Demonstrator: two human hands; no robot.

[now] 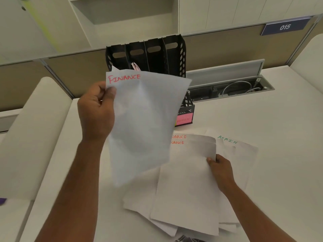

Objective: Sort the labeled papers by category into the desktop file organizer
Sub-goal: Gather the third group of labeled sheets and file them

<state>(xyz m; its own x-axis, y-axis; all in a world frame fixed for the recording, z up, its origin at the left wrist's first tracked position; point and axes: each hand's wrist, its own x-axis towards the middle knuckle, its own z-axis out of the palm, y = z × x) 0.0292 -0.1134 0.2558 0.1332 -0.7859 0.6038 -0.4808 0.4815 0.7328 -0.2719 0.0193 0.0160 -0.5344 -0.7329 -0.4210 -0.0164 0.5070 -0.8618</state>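
Observation:
My left hand (pixel 97 109) pinches the top left corner of a white sheet (pixel 143 123) marked FINANCE in red and holds it up in front of the black file organizer (pixel 153 53). The sheet hides the organizer's lower front. A pink label (pixel 184 120) shows on the organizer's right slot front, and a bit of paper (pixel 135 66) pokes up inside a slot. My right hand (pixel 220 171) grips the right edge of a sheet on the loose pile of papers (pixel 185 189) on the desk. Two sheets there read FINANCE; another sheet (pixel 227 139) reads ADMIN in green.
An open cable tray (pixel 230 88) with white cables is sunk into the desk right of the organizer. A partition wall with a blue sign (pixel 284 27) reading 015 runs behind. A padded white armrest or divider (pixel 35 128) lies at the left.

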